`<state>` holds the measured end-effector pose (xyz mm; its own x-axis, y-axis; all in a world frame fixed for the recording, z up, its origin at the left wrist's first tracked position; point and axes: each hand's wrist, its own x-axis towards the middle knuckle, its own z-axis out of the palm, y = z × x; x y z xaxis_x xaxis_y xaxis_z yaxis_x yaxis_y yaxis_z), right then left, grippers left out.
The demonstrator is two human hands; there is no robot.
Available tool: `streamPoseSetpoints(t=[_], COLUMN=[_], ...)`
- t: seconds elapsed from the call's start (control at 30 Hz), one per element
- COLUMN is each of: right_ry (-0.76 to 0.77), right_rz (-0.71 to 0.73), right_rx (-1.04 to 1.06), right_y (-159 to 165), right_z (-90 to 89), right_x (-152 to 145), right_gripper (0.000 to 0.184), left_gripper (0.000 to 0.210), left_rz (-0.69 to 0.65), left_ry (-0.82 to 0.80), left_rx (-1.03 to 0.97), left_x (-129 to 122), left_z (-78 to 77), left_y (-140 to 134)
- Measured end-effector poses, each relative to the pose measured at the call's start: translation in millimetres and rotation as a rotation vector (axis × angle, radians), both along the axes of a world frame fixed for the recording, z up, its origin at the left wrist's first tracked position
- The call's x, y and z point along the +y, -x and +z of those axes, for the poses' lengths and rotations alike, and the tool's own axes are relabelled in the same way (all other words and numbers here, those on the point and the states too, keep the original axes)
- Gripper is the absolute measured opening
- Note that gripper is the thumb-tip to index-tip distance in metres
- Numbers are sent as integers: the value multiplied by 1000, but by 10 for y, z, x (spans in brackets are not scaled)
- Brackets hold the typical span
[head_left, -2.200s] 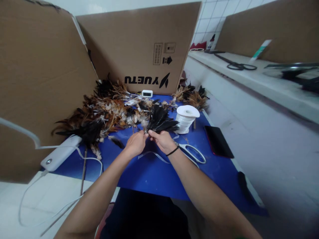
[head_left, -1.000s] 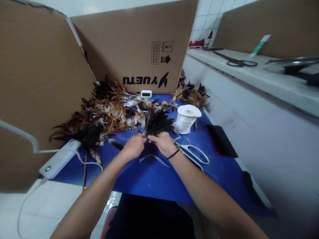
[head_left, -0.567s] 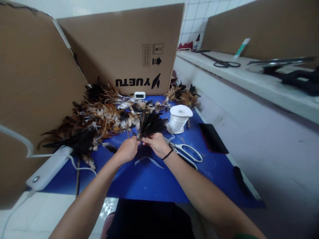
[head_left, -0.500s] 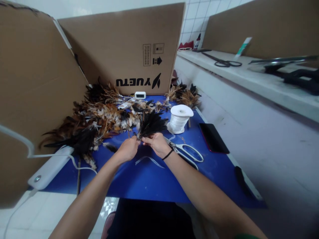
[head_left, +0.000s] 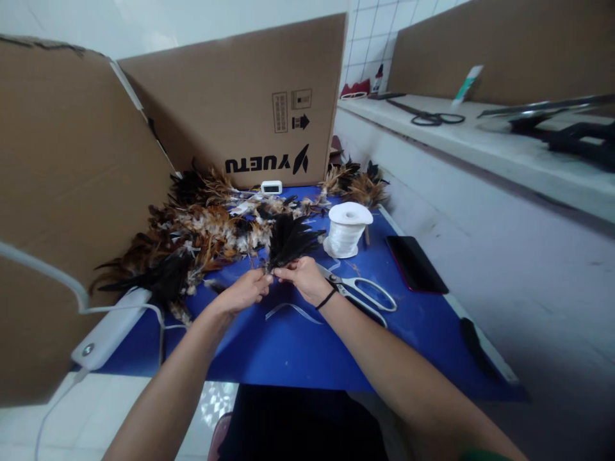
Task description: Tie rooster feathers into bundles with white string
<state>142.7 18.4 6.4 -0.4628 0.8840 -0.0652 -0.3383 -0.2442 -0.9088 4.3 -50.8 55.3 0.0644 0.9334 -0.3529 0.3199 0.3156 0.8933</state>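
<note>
A bunch of black feathers fans out away from me over the blue table. My right hand pinches its base between thumb and fingers. Close beside it, my left hand has its fingers closed at the same base; how much of the bunch it holds is partly hidden. Scissors with white handles lie by my right wrist, their blades partly covered by my hand. A short strip of clear ribbon rests on the table just below my hands. Behind the right hand stands a spool of white ribbon.
Brown and black feather bunches are heaped at the left and back. A phone lies at the right edge, a white power strip at the left. Cardboard walls the back. A ledge with scissors runs along the right.
My left hand's fingers have shifted slightly at the base of the black feathers. The right hand keeps its pinch. The whole view has tilted a little.
</note>
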Motion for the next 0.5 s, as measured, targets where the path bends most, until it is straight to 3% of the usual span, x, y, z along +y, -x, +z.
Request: streamPoseSetpoints(t=[0.5], right_ry=[-100], right_rz=[52], right_rx=[57], right_y=[1], right_z=[50], right_x=[-17], right_gripper=[31], left_gripper=[45], left_rz=[-18], left_ry=[102], left_rx=[-196], left_x=[-65], left_z=[32], left_y=[65])
